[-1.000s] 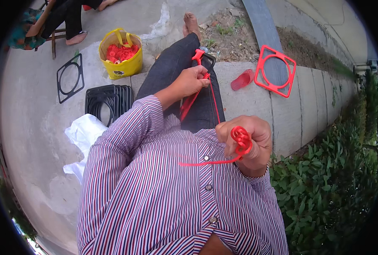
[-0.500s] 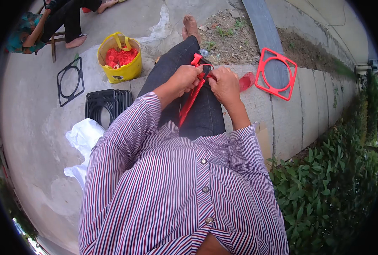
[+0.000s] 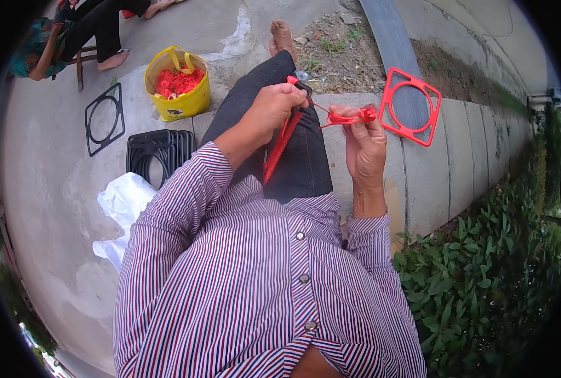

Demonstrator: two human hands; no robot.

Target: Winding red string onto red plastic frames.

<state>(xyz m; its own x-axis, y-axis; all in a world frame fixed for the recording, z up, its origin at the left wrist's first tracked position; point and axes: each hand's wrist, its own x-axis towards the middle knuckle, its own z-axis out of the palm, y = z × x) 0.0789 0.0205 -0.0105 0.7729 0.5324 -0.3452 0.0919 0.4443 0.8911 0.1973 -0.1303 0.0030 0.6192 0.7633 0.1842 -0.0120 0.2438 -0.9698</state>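
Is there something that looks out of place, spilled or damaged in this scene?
Nothing looks spilled or damaged. One black frame on the ground lies apart from the stack of similar ones, so it looks slightly out of place.

"What colours sit around the yellow container (image 3: pixel 192 104)?"
"Black frames (image 3: pixel 181 148) below it, red cord (image 3: pixel 341 118) right of it."
"And the shirt (image 3: pixel 230 271)?"
"Striped: white, red, navy."
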